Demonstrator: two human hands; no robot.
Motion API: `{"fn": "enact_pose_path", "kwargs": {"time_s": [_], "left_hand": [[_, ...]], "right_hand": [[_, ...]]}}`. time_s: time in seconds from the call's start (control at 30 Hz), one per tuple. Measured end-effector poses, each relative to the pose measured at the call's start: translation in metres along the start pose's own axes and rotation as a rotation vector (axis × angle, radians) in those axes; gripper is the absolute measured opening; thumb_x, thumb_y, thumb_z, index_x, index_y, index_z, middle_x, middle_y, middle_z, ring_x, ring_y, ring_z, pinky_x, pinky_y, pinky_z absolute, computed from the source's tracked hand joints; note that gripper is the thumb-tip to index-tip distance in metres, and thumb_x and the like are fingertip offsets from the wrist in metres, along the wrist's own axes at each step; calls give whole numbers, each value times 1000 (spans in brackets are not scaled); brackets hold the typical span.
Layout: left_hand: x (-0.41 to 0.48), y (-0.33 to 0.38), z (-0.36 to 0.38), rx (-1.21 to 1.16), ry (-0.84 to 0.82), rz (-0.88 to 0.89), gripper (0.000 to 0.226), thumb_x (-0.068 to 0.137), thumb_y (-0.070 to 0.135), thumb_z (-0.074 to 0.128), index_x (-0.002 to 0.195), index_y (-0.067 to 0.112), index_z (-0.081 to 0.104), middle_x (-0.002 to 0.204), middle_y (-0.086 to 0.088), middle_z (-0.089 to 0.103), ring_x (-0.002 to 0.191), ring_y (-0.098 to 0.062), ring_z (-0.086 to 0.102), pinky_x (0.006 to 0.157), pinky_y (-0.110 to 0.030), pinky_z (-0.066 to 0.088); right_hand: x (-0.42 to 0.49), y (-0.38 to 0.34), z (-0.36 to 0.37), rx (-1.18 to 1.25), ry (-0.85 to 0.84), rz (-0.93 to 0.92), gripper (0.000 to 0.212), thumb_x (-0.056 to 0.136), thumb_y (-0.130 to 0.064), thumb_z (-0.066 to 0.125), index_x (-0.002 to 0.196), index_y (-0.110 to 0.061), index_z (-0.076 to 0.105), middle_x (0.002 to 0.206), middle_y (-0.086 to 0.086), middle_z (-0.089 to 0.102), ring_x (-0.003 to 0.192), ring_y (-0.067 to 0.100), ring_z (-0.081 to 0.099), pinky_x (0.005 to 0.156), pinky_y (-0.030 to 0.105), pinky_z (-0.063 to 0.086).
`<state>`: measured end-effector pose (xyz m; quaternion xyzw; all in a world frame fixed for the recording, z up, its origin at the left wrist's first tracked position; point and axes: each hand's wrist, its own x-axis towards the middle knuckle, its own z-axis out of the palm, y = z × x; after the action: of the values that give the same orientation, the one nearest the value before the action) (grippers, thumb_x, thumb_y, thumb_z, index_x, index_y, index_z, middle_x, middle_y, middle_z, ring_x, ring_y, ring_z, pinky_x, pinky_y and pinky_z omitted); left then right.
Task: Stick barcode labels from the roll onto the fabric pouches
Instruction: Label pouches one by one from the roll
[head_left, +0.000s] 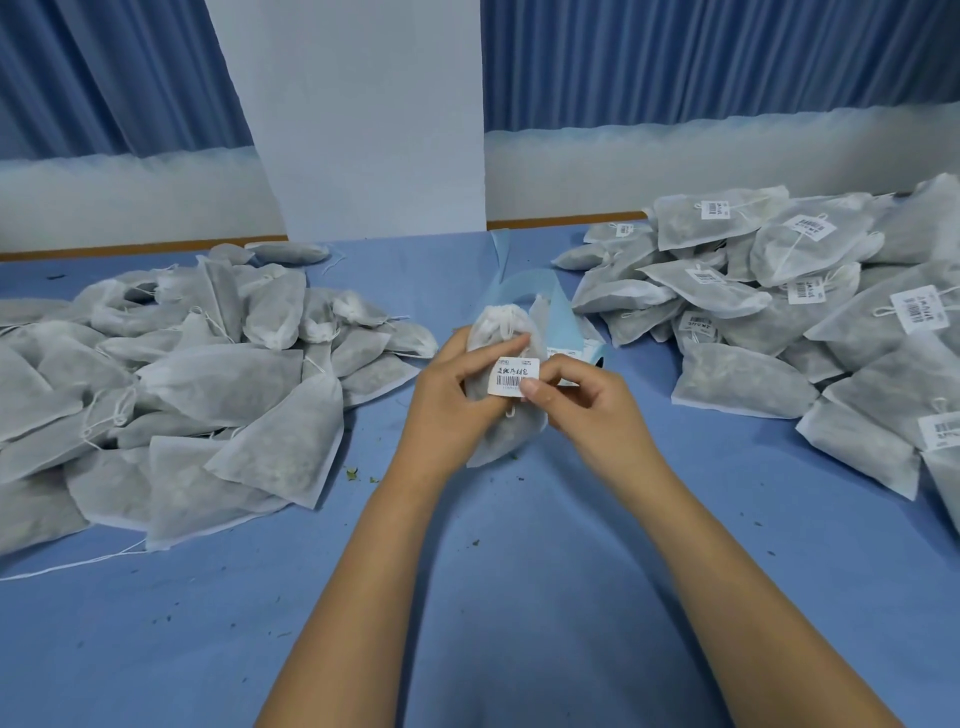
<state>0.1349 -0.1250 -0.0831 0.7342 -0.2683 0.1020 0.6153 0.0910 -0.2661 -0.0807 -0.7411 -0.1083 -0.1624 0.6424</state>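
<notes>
At my far left a heap of plain pouches (171, 379) lies on the blue-covered counter (519, 597), grey-white fabric bags piled over one another with loose drawstrings trailing, none of them showing a label. A few green crumbs (353, 473) lie on the cloth just off the heap's near edge.

My left hand (457, 400) is curled round the pouch (501, 332) that I hold up over the middle of the counter, its gathered drawstring neck pointing away from me. The fingers wrap its left side, and the fingertips reach across its front just above the label.

The barcode label (515, 376) sits on the front of this pouch, white with handwriting above the bars. I cannot tell whether it is stuck down all over.

My right hand (582, 400) pinches the label's lower right corner, with the thumb on its face and the other fingers curled in behind the pouch's right edge.

Just behind the pouch, the pale blue backing strip (563, 312) of the label roll curls up from the counter; the roll itself is mostly hidden.

Farther right, a second heap of labelled pouches (805, 312) spreads to the edge of view, many with white barcode labels facing up. Blue curtains (727, 57) hang along the back.
</notes>
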Motion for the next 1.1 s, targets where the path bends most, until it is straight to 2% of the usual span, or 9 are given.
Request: {"fn": "enact_pose_path", "kwargs": {"time_s": [0.13,0.33,0.43,0.6,0.73,0.83,0.97,1.03,1.1], "left_hand": [[0,-1,-2,-11,-53,-9,54,74,-3,76,118,28,67,115,9,58,116,-3,55,96,-16,42],[-3,3,0,-92,-89,-6,50,77,5,72,123,22,64,123,-1,57,121,-4,53,98,-13,39],[-3,4,2,-115,-64,-40,47,79,10,76,123,23,65,126,-4,57,119,1,53,96,-11,40],[-2,1,3,-108,25,-71,43,89,-3,63,121,26,65,127,0,58,121,-4,53,104,-23,42],[-1,0,5,-74,-7,-47,46,89,-9,58,121,24,63,125,4,58,120,-1,53,102,-14,38],[-1,0,6,-97,-19,-55,49,89,-10,56,121,26,62,126,5,58,121,0,52,104,-15,38],[0,1,1,-178,-18,-79,50,89,-11,53,116,30,64,131,0,58,125,-7,52,108,-28,39],[-2,3,3,-236,-44,-87,49,86,-9,51,115,29,66,129,0,59,123,-7,54,101,-24,43],[-2,5,6,-256,-47,-79,42,84,1,52,113,28,68,124,4,61,118,-4,56,93,-17,44]], "right_hand": [[3,6,-6,-105,69,63,28,90,-12,63,64,-15,55,52,-14,44,49,4,34,52,16,27],[4,13,-5,-245,122,66,35,85,-20,67,58,-25,45,52,-11,36,51,8,28,54,26,25],[5,16,-4,-319,140,40,34,84,-21,66,59,-28,44,51,-13,38,54,9,31,57,30,29],[4,16,-5,-369,150,31,25,83,-37,66,65,-24,56,51,-12,43,55,10,37,59,33,34],[4,15,-7,-424,225,130,39,86,-49,60,51,-32,59,47,-15,49,52,9,42,59,31,34],[3,15,-9,-497,286,186,37,79,-58,61,57,-29,63,53,-13,55,55,8,48,59,31,38],[5,14,-8,-281,293,159,22,78,-39,73,83,-19,67,72,-10,61,61,4,50,62,20,41],[6,11,-5,-62,244,170,17,81,-24,73,93,-13,67,84,-2,67,71,7,56,70,19,46],[5,10,-5,70,225,172,9,82,-15,72,89,-10,68,83,2,69,73,8,62,71,20,50]]}}
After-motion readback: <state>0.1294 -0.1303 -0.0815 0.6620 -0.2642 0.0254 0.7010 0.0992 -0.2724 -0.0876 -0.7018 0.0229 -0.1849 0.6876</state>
